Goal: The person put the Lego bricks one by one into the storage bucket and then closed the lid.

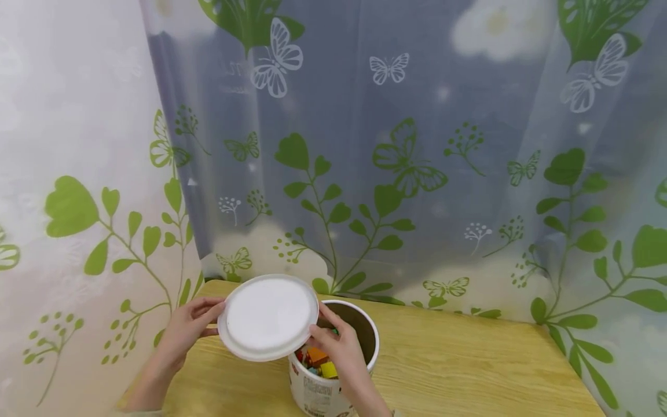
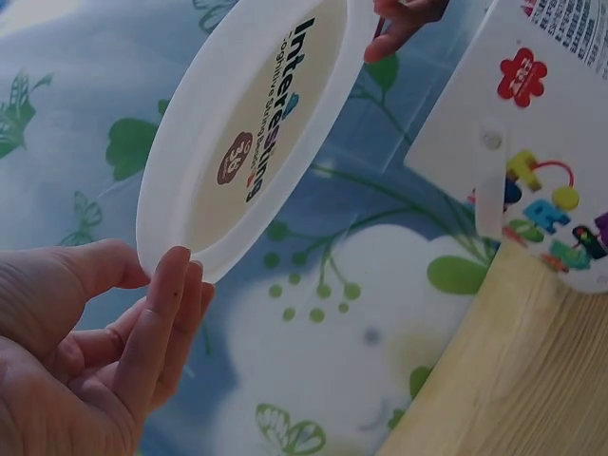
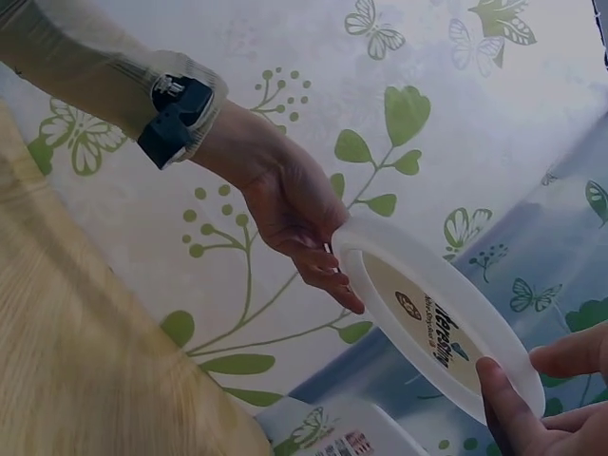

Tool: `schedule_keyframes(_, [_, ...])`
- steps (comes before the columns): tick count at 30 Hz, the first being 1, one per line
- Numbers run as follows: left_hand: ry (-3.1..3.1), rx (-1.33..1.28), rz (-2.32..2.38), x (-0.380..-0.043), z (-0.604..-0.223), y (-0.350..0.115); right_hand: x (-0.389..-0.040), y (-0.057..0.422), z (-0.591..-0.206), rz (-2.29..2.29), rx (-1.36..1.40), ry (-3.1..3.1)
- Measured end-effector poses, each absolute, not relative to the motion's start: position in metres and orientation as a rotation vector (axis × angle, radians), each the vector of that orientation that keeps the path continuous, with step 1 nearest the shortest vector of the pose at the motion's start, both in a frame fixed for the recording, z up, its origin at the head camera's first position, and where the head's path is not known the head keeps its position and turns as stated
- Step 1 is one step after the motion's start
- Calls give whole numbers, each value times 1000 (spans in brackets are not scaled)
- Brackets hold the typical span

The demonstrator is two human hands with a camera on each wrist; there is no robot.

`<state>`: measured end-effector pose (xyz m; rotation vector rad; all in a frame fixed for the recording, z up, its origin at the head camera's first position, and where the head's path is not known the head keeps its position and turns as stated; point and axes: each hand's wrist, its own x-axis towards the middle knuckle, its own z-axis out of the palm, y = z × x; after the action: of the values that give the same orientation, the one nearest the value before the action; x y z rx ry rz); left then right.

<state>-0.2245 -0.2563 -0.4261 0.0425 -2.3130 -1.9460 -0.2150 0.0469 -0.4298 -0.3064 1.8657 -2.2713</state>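
A round white lid (image 1: 268, 317) is held up and tilted, over the left part of a white bucket (image 1: 318, 394). My left hand (image 1: 181, 331) pinches the lid's left rim between thumb and fingers. At the opposite rim, my right hand (image 1: 341, 346) grips it, above the bucket's mouth. The left wrist view shows printed lettering on the lid's (image 2: 271, 133) other face. Inside the uncovered bucket lie colourful toy pieces, among them an orange block (image 1: 316, 355) and a yellow block (image 1: 328, 369); the lid and right hand hide part of the contents.
The bucket stands on a light wooden table (image 1: 469, 370), whose surface extends to the right. Behind and to the left hangs a curtain (image 1: 333, 174) printed with green leaves and butterflies. A dark device (image 3: 178, 119) is strapped to the left wrist.
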Motion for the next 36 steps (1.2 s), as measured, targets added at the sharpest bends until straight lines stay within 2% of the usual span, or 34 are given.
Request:
schedule_keyframes(20, [-2213,-3,-2105,-247,-431,-173,-219,126,-426,-2293,-221,1948])
schedule_keyframes(36, [-2174,-124,-2174,-245,-436,-149,-211,151,-430,-2305,-165,2034])
